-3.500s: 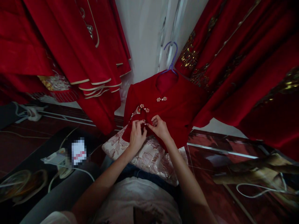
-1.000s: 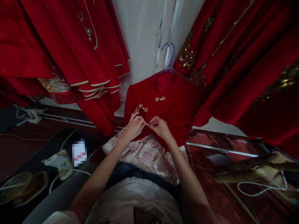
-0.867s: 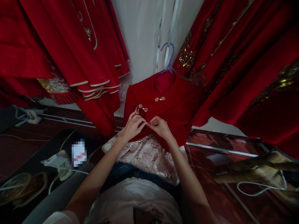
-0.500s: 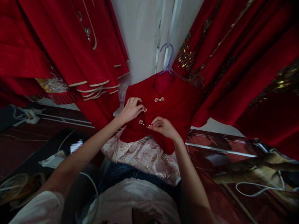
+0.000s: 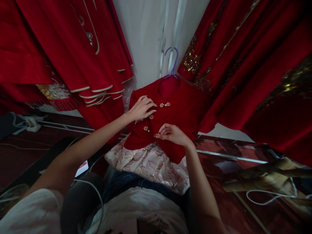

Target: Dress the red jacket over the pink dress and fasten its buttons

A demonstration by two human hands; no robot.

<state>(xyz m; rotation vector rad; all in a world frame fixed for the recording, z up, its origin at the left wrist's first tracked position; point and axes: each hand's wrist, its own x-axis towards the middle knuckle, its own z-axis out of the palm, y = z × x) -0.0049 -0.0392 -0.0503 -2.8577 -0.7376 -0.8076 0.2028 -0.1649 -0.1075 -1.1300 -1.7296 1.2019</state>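
Observation:
A small red jacket (image 5: pixel 181 109) hangs on a purple hanger (image 5: pixel 172 61) in front of me, its lower hem resting on a pale floral fabric (image 5: pixel 148 164) over my lap. Pearl flower clasps (image 5: pixel 165 104) run down its front. My left hand (image 5: pixel 142 108) lies on the jacket's upper left front, fingers stretched toward a clasp (image 5: pixel 151 116). My right hand (image 5: pixel 172 134) is lower, its fingers pinched on a clasp at the front edge (image 5: pixel 156 135). Another clasp (image 5: pixel 146 128) sits between my hands.
Red garments with cream piping (image 5: pixel 80 55) hang at the left; red robes with gold embroidery (image 5: pixel 243 61) hang at the right. A glossy dark red floor (image 5: pixel 231 162) carries white cables (image 5: pixel 268 196). A power strip cord (image 5: pixel 94 191) lies by my left arm.
My left hand let go of the lower clasp and moved up and left onto the jacket's upper front. My right hand stayed pinched near the lower front edge. The view shifted slightly.

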